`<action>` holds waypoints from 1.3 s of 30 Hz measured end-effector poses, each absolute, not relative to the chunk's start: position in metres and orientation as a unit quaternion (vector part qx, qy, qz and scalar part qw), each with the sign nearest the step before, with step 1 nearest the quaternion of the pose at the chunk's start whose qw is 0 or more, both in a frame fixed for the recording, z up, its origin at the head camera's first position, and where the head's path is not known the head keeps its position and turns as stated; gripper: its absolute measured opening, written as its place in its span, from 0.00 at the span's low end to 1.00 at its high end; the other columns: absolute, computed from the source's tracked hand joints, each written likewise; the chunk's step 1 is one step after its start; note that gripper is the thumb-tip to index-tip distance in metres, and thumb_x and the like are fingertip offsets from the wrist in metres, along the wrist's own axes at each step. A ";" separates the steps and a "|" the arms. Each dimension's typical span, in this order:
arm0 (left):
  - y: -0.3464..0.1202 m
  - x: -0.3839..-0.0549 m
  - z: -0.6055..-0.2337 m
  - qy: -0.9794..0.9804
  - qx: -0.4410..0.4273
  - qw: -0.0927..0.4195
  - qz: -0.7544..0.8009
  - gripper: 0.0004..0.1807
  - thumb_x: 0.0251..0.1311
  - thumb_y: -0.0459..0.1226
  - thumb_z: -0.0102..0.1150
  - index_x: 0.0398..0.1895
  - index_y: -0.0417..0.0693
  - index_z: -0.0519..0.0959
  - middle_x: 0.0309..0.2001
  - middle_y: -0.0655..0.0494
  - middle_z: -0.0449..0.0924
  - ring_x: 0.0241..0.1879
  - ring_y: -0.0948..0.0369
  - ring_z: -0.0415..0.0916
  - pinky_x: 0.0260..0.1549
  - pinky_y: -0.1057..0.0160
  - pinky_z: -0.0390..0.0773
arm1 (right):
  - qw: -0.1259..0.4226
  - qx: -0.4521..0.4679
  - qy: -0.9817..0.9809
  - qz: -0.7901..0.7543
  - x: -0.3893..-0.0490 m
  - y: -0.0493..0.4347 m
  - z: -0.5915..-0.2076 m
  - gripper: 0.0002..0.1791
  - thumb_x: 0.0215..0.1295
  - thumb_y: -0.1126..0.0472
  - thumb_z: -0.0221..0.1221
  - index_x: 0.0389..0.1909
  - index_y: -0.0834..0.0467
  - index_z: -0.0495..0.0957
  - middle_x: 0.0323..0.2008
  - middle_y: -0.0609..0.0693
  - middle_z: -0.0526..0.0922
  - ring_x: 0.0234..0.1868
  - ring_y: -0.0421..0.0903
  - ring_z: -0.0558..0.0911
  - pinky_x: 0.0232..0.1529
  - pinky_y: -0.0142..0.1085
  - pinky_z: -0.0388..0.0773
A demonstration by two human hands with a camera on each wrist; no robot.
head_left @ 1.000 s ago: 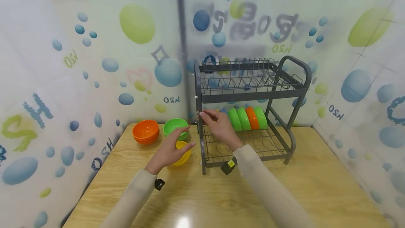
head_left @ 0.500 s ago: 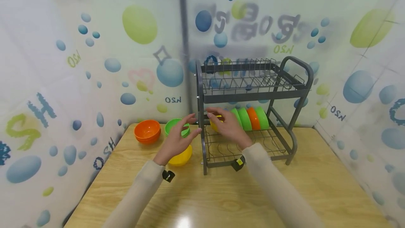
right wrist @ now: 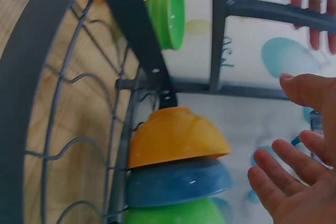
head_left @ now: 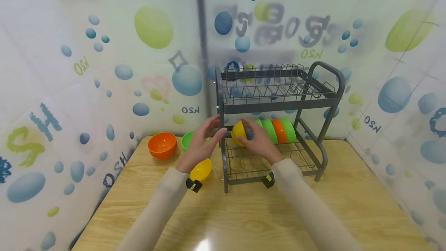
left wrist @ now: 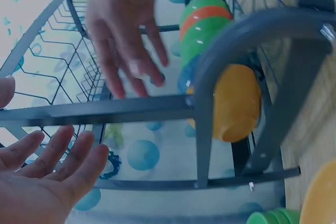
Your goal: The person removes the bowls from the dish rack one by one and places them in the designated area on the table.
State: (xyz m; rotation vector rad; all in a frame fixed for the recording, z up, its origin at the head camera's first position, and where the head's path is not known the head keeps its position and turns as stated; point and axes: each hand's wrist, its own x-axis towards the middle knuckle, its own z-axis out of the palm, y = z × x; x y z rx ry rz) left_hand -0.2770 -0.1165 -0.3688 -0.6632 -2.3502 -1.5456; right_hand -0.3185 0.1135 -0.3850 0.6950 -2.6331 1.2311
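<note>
A yellow bowl (head_left: 238, 133) stands on its side at the left end of the lower tier of the dark dish rack (head_left: 271, 108). Beside it in the row come a blue bowl (right wrist: 178, 182), green bowls (head_left: 270, 130) and an orange bowl (head_left: 278, 130). My right hand (head_left: 260, 142) is in front of the yellow and blue bowls; in the right wrist view its fingers (right wrist: 286, 169) are spread and apart from them. My left hand (head_left: 202, 142) is by the rack's left post, fingers relaxed and holding nothing, as the left wrist view (left wrist: 47, 182) also shows.
Left of the rack, stacked orange bowls (head_left: 162, 145), green bowls (head_left: 187, 140) and a yellow bowl (head_left: 201, 170) rest on the wooden table (head_left: 237, 220). The rack's upper wire tier (head_left: 278, 88) overhangs the bowl row. A patterned curtain (head_left: 153, 65) hangs behind.
My right hand has moved right from the rack's left post, bringing the yellow bowl into view. My left hand has risen and shifted right, from over the table's yellow bowl to the post.
</note>
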 end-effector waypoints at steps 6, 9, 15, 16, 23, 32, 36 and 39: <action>-0.105 -0.281 -0.359 -0.775 -0.232 0.140 -0.570 0.24 0.75 0.48 0.56 0.70 0.54 0.71 0.61 0.51 0.81 0.61 0.54 0.78 0.62 0.50 0.81 | 0.068 0.209 -0.883 0.414 -0.325 0.117 -0.396 0.43 0.68 0.57 0.67 0.79 0.58 0.57 0.77 0.58 0.64 0.72 0.62 0.72 0.70 0.56 0.72; -0.101 -0.284 -0.357 -0.766 -0.221 0.149 -0.585 0.19 0.76 0.47 0.55 0.65 0.52 0.75 0.56 0.51 0.83 0.55 0.55 0.80 0.60 0.51 0.82 | 0.072 0.194 -0.889 0.408 -0.327 0.117 -0.400 0.43 0.68 0.57 0.67 0.78 0.60 0.58 0.76 0.60 0.66 0.70 0.62 0.74 0.69 0.56 0.74; -0.096 -0.286 -0.354 -0.752 -0.207 0.172 -0.602 0.16 0.76 0.48 0.53 0.55 0.49 0.79 0.47 0.48 0.85 0.47 0.53 0.83 0.57 0.51 0.83 | 0.072 0.166 -0.896 0.404 -0.330 0.110 -0.406 0.41 0.69 0.57 0.66 0.77 0.64 0.59 0.72 0.63 0.71 0.67 0.61 0.78 0.66 0.54 0.77; -0.096 -0.286 -0.354 -0.750 -0.208 0.176 -0.602 0.16 0.77 0.47 0.53 0.55 0.48 0.80 0.47 0.47 0.85 0.46 0.52 0.83 0.56 0.51 0.83 | 0.073 0.162 -0.897 0.406 -0.330 0.109 -0.407 0.40 0.69 0.58 0.66 0.76 0.65 0.60 0.71 0.63 0.72 0.66 0.60 0.79 0.65 0.54 0.78; -0.095 -0.289 -0.356 -0.744 -0.214 0.188 -0.604 0.16 0.76 0.47 0.54 0.53 0.45 0.81 0.44 0.45 0.85 0.43 0.51 0.83 0.53 0.47 0.85 | 0.095 0.120 -0.907 0.391 -0.334 0.100 -0.409 0.32 0.71 0.58 0.64 0.72 0.66 0.68 0.61 0.61 0.83 0.57 0.56 0.85 0.56 0.49 0.84; -0.092 -0.289 -0.358 -0.729 -0.203 0.188 -0.626 0.14 0.76 0.40 0.54 0.54 0.40 0.81 0.45 0.38 0.85 0.44 0.43 0.82 0.51 0.48 0.85 | 0.130 0.073 -0.921 0.360 -0.338 0.092 -0.410 0.18 0.71 0.61 0.62 0.58 0.64 0.82 0.50 0.60 0.89 0.49 0.54 0.89 0.48 0.47 0.88; -0.091 -0.290 -0.359 -0.728 -0.200 0.191 -0.627 0.13 0.76 0.38 0.54 0.53 0.39 0.80 0.45 0.35 0.83 0.44 0.43 0.81 0.49 0.50 0.85 | 0.122 0.055 -0.921 0.367 -0.341 0.092 -0.410 0.18 0.71 0.59 0.63 0.57 0.63 0.83 0.49 0.58 0.90 0.46 0.53 0.90 0.46 0.45 0.88; -0.091 -0.290 -0.359 -0.728 -0.201 0.195 -0.625 0.12 0.76 0.38 0.54 0.52 0.40 0.81 0.43 0.36 0.83 0.43 0.43 0.81 0.49 0.50 0.85 | 0.119 0.046 -0.920 0.370 -0.342 0.093 -0.412 0.16 0.70 0.58 0.64 0.54 0.62 0.85 0.47 0.57 0.90 0.45 0.52 0.90 0.44 0.45 0.88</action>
